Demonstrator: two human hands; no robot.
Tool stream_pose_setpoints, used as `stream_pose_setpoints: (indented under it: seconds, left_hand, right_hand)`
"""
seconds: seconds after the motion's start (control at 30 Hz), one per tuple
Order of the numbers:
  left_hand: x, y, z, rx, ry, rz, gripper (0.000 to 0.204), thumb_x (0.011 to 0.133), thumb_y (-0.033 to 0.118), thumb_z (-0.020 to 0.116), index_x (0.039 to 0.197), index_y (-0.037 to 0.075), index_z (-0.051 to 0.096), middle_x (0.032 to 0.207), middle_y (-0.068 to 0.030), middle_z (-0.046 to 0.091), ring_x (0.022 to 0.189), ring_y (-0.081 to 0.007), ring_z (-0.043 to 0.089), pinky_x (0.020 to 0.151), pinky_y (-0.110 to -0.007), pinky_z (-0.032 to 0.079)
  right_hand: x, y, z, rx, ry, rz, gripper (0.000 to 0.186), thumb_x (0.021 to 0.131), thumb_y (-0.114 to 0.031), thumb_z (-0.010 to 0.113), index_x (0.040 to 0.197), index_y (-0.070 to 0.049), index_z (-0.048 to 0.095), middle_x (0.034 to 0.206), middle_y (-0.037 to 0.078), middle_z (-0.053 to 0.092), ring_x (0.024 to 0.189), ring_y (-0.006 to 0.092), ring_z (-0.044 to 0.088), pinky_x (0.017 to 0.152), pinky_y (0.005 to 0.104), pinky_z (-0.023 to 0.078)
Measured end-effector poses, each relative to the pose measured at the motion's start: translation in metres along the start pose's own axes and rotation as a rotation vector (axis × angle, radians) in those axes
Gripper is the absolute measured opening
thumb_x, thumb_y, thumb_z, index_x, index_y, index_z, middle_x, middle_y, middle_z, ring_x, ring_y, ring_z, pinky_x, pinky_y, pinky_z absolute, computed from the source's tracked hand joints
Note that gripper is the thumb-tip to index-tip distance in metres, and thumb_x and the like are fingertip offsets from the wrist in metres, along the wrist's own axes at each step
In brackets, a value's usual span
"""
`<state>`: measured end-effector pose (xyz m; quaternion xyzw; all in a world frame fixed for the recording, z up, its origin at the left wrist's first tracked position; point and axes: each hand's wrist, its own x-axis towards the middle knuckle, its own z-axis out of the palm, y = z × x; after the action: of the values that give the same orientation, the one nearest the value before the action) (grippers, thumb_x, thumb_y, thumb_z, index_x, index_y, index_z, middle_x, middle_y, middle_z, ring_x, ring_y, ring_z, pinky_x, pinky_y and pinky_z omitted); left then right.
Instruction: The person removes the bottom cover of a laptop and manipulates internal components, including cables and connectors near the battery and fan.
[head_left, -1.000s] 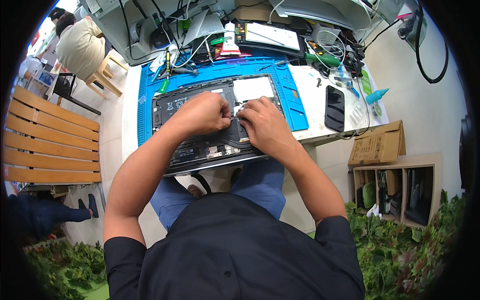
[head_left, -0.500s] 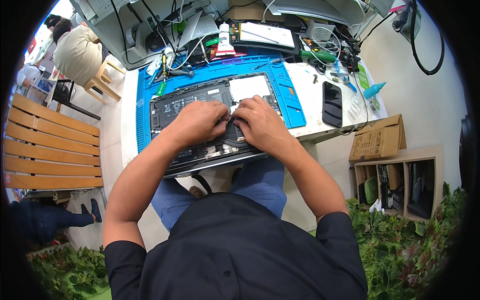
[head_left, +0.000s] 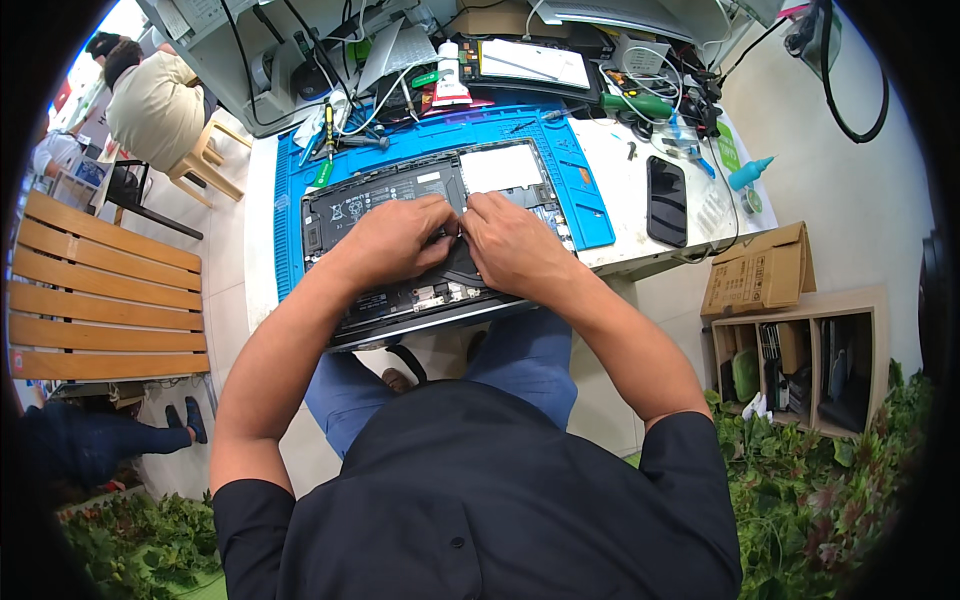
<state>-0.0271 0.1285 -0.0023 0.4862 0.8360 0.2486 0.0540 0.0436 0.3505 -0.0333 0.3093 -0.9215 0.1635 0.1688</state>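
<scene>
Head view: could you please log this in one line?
left hand: over opened laptop; right hand: beside left; any held item: unclear; laptop: on blue mat

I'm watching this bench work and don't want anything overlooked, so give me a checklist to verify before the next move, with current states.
1. Opened laptop lying over the blue mat: ok.
2. Battery side exposed: ok; partly covered by the left hand.
3. Both hands at the laptop: ok; the fingers of the left hand and right hand meet near its middle.
4. What the fingers grip: cannot tell; the hands hide it.
5. Mat free of loose tools: not ok; a yellow-handled screwdriver lies toward its far left.
6. Smartphone clear of the laptop: ok; it lies right of the mat.
</scene>
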Motion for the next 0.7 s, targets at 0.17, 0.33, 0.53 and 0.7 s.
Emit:
stream_pose_setpoints:
  seconds: [0.17, 0.33, 0.53, 0.7]
  left_hand:
    - [0.004, 0.008, -0.003, -0.174, 0.036, -0.151, 0.018, 0.088, 0.011, 0.083, 0.103, 0.003, 0.076, 0.083, -0.0123, 0.068, 0.076, -0.0280, 0.066, 0.072, -0.040, 0.055]
    - [0.008, 0.002, 0.003, -0.300, 0.003, -0.224, 0.018, 0.087, 0.011, 0.085, 0.103, 0.004, 0.079, 0.084, -0.0117, 0.070, 0.078, -0.0256, 0.069, 0.073, -0.038, 0.056]
    - [0.005, 0.005, 0.000, -0.184, -0.006, -0.057, 0.015, 0.090, 0.011, 0.081, 0.103, 0.006, 0.078, 0.096, -0.0105, 0.073, 0.089, -0.0339, 0.072, 0.080, -0.042, 0.056]
    - [0.004, 0.007, -0.015, -0.178, -0.106, -0.038, 0.014, 0.092, 0.009, 0.080, 0.106, 0.007, 0.078, 0.097, -0.0091, 0.070, 0.088, -0.0334, 0.070, 0.079, -0.041, 0.054]
  right_hand:
    - [-0.001, -0.007, 0.001, 0.010, -0.012, 0.092, 0.015, 0.089, -0.004, 0.068, 0.099, 0.006, 0.065, 0.100, 0.021, 0.063, 0.099, 0.0364, 0.062, 0.093, 0.0447, 0.053]
    - [-0.004, -0.012, -0.004, 0.085, 0.005, 0.160, 0.012, 0.094, -0.005, 0.069, 0.100, 0.004, 0.066, 0.103, 0.020, 0.065, 0.103, 0.0380, 0.062, 0.095, 0.0467, 0.052]
    - [-0.011, -0.006, -0.016, 0.115, 0.003, 0.172, 0.017, 0.092, -0.008, 0.075, 0.107, 0.000, 0.077, 0.111, 0.011, 0.073, 0.109, 0.0322, 0.063, 0.098, 0.0436, 0.052]
    - [-0.009, -0.007, -0.026, 0.062, -0.045, 0.169, 0.020, 0.092, -0.010, 0.076, 0.109, -0.003, 0.082, 0.116, 0.006, 0.076, 0.108, 0.0295, 0.063, 0.098, 0.0430, 0.052]
